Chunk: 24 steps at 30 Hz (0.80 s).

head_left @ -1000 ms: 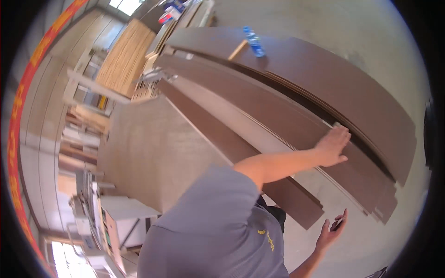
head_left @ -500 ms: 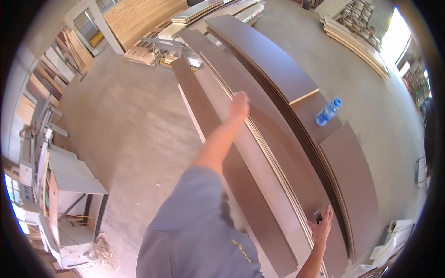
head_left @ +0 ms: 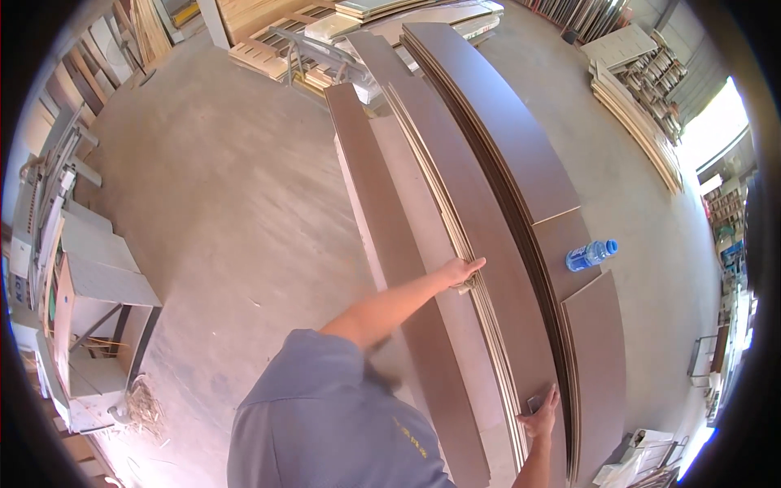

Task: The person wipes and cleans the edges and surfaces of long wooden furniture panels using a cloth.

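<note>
My left hand [head_left: 464,272] grips the left edge of a stack of long brown boards [head_left: 490,252], thumb on top and fingers curled under the edge. Nearer to me, my right hand [head_left: 540,416] rests at the same stack. A small dark object [head_left: 534,403] sits between its thumb and fingers; its kind is too small to make out. Left of the stack lies a separate narrow brown board [head_left: 403,285], with a pale strip between the two.
A taller brown board stack [head_left: 496,122] stands along the right. A blue-capped water bottle [head_left: 587,255] lies on its side there. A shorter board [head_left: 598,366] lies nearer. Machinery with an open cabinet [head_left: 106,317] stands at left; timber piles [head_left: 639,130] lie far right.
My left hand has come back toward me along the stack and now holds its edge. My right hand stays near the close end, the small dark object still at it. The view has shifted.
</note>
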### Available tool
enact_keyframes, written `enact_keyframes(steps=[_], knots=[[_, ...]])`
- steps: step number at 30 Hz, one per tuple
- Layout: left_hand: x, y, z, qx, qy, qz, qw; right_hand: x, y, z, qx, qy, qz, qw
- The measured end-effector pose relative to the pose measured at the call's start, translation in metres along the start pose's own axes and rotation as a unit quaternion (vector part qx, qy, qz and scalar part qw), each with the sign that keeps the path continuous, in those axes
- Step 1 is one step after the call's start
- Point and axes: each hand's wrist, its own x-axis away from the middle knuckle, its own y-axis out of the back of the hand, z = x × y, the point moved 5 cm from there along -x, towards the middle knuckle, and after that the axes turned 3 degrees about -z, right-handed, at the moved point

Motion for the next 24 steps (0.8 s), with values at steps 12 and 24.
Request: enact_keyframes(steps=[12,24], knots=[[0.103,0.055,0.101,0.084,-0.047,-0.131,0.987,0.144,-0.073,0.093,-0.001,0.038,-0.043,0.998],[0.062,0.15,0.183,0.275,-0.034,-0.179,0.944,0.111,-0.127,0.177,0.002,0.041,0.006,0.999]])
